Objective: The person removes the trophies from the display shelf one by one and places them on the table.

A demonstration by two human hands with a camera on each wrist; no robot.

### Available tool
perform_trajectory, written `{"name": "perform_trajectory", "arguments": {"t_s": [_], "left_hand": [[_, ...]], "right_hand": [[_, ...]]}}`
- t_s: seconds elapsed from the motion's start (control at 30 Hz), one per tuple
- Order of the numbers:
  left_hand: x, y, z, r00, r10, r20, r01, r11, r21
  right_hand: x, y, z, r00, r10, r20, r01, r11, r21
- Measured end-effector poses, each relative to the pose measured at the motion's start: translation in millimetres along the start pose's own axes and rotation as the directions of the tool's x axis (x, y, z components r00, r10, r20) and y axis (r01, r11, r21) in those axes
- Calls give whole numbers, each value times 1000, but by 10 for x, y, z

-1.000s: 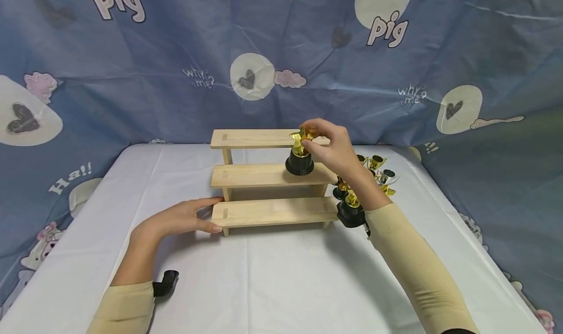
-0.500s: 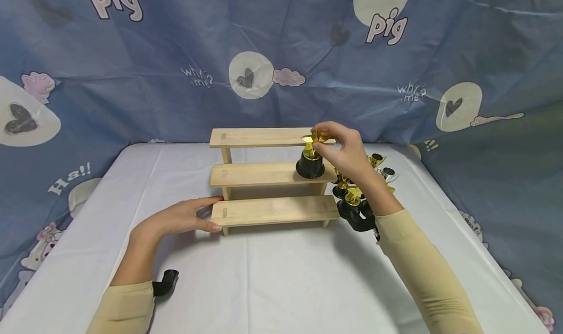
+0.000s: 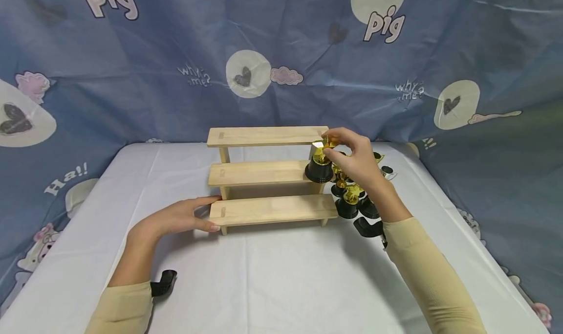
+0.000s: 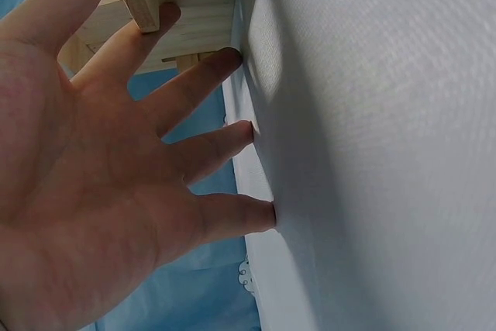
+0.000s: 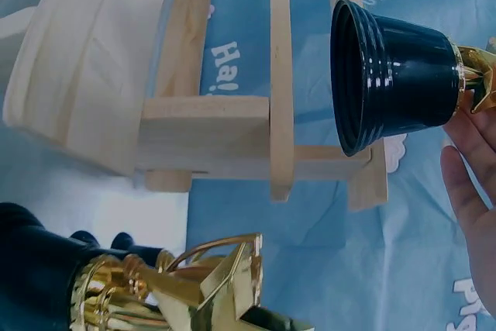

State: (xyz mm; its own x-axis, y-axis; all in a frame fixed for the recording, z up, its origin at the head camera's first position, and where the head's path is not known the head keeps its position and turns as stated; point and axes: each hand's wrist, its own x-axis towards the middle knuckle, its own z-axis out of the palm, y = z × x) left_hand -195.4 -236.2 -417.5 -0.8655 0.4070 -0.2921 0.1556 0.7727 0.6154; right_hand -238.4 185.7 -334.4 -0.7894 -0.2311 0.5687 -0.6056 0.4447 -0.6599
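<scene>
A three-tier wooden display stand [image 3: 272,209] stands on the white-covered table. At the left end of its lowest board rests my left hand [image 3: 178,219], thumb in front and index finger behind. The left wrist view shows that hand [image 4: 116,145] with straight, spread fingers, several tips touching the cloth. My right hand [image 3: 354,158] pinches the gold top of a small trophy [image 3: 318,171], base down, over the right end of the middle board. Seen from the right wrist, the trophy's black base [image 5: 403,75] appears apart from the wood; the fingers partly hide its gold top.
Several small gold and silver trophies with black bases [image 3: 347,209] crowd beside the stand's right end, partly behind my right arm. One gold trophy [image 5: 209,292] is close to the right wrist camera. A blue patterned cloth [image 3: 264,26] hangs behind the table.
My right hand has carried the trophy rightward and slightly down, from near the middle board's centre-right to its right end. The left hand stays at the stand's left end.
</scene>
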Motion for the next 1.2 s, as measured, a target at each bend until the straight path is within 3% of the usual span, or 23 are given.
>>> {"name": "perform_trajectory", "arguments": {"t_s": [0.93, 1.2], "left_hand": [[-18, 22, -25, 1000, 6, 0, -6, 1000, 6], [-13, 13, -8, 1000, -2, 14, 2, 999, -34]], "right_hand": [[-291, 186, -321, 993, 28, -113, -24, 999, 29], [-375, 276, -357, 984, -11, -178, 22, 998, 57]]}}
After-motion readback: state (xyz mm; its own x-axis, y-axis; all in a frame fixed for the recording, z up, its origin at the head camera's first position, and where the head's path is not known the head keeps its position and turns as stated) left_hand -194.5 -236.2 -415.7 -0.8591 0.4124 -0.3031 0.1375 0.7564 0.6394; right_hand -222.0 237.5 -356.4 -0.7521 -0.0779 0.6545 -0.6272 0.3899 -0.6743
